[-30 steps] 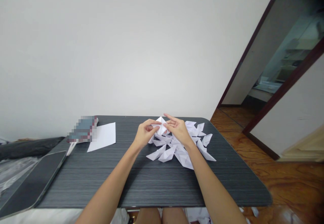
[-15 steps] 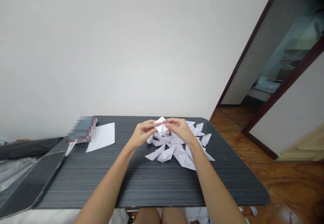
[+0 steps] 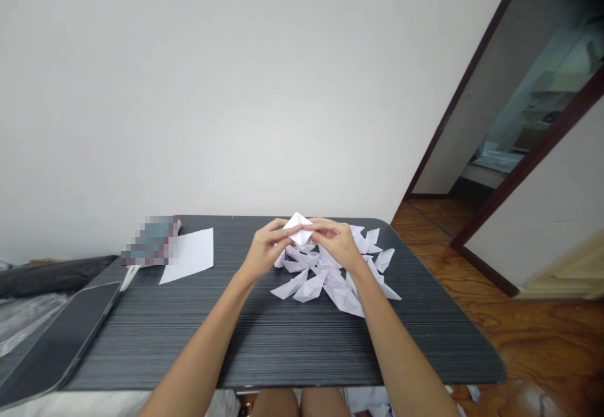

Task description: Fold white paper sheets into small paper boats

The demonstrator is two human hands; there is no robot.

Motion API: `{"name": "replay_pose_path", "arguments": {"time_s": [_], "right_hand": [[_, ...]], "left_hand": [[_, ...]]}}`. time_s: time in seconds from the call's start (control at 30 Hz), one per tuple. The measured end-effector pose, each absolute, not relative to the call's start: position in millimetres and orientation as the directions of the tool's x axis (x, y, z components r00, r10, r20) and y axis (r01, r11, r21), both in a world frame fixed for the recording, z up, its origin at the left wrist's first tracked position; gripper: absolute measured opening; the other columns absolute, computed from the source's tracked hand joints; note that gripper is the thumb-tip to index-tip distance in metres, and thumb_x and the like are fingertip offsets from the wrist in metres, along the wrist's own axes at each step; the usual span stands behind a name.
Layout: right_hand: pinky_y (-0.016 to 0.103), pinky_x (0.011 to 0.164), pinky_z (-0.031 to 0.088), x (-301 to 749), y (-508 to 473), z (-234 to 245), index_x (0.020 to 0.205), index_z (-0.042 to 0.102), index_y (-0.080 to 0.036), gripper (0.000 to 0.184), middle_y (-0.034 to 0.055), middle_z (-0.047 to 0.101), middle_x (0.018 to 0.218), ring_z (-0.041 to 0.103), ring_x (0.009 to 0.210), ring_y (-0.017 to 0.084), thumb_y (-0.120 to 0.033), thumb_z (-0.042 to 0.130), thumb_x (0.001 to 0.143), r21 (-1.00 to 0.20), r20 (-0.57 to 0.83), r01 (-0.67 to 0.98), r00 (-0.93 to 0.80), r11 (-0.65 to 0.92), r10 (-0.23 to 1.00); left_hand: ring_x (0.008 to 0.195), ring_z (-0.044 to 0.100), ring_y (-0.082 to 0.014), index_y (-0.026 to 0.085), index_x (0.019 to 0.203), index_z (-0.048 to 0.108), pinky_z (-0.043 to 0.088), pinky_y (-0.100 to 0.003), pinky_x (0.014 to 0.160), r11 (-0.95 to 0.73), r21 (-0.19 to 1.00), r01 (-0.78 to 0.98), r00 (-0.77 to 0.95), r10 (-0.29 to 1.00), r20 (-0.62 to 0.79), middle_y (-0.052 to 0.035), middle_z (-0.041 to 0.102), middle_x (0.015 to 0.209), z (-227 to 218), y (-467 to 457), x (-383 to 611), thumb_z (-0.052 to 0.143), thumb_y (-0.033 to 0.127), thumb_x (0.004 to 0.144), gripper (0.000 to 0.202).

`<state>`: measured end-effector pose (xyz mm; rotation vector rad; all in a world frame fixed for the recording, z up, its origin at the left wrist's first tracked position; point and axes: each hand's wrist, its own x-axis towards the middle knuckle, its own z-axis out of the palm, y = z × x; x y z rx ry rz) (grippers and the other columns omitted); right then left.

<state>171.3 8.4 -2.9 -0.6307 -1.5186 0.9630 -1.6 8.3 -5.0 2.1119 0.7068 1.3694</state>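
Folded paper [image 3: 298,219]: held up off the table [image 3: 170,329], over the 11 o'clock edge of the pile; a diamond shape is shown, with its 12 and 6 o'clock points left uncovered.
Left hand [image 3: 265,248]: placed at 8 o'clock from the folded paper, whose 9 o'clock corner is pinched between index finger and thumb.
Right hand [image 3: 337,241]: placed at 4 o'clock; the 3 o'clock corner is pinched likewise.
Index fingers: laid across the near face, the tips almost met at the middle crease.
Other fingers: partly hidden behind; whether they are pressed together cannot be told.
Pile [image 3: 309,286]: white folded pieces, spread between 3 and 6 o'clock, partly covered by the right forearm.
Sheet [image 3: 195,253]: laid flat at 9 o'clock, partly overlapped by a blurred item [image 3: 153,241].
Dark slab [image 3: 61,344]: set at 8 o'clock, well apart.
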Motion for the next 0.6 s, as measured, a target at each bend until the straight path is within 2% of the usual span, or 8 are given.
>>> {"name": "replay_pose_path", "arguments": {"time_s": [0.13,0.3,0.43,0.6], "right_hand": [[0.021,0.051,0.045,170.0,8.8,-4.4,0.070,0.067,-0.018,0.008,0.0021,0.063,0.076,0.056,0.064,0.011,-0.017,0.065,0.062,-0.860,0.505,-0.171,-0.157,0.481,0.849],[0.022,0.052,0.046,169.3,10.4,-3.6,0.065,0.063,-0.016,0.006,0.0015,0.062,0.070,0.057,0.064,0.012,-0.021,0.066,0.062,-0.870,0.482,-0.178,-0.100,0.461,0.871],[0.021,0.048,0.045,169.7,10.3,-1.6,0.065,0.059,-0.016,0.013,-0.0008,0.060,0.061,0.054,0.052,0.010,-0.023,0.068,0.059,-0.885,0.448,-0.176,-0.071,0.431,0.891],[0.022,0.046,0.043,168.6,8.0,-1.2,0.063,0.055,-0.016,0.020,-0.0027,0.058,0.053,0.054,0.045,0.009,-0.024,0.072,0.054,-0.894,0.436,-0.152,-0.071,0.423,0.897]], "left_hand": [[0.082,0.056,-0.0149,0.021,0.094,0.065,0.044,-0.025,0.071,-0.739,0.636,0.224,0.344,0.670,0.658,-0.0055,0.060,0.090,-2.9,8.9,-3.8,0.054,0.021,0.076,0.021],[0.084,0.059,-0.0169,0.018,0.092,0.066,0.047,-0.026,0.073,-0.646,0.747,0.160,0.236,0.759,0.606,-0.0060,0.065,0.092,-5.3,7.2,1.3,0.055,0.023,0.075,0.021],[0.073,0.063,-0.0170,0.015,0.090,0.066,0.052,-0.027,0.066,-0.528,0.844,0.094,0.070,0.849,0.524,-0.0051,0.068,0.085,-9.2,5.5,6.8,0.060,0.028,0.069,0.025],[0.058,0.061,-0.0137,0.014,0.071,0.068,0.053,-0.024,0.059,-0.531,0.846,0.039,-0.053,0.845,0.533,-0.0024,0.067,0.067,-7.8,3.0,9.1,0.065,0.027,0.064,0.015]]}}
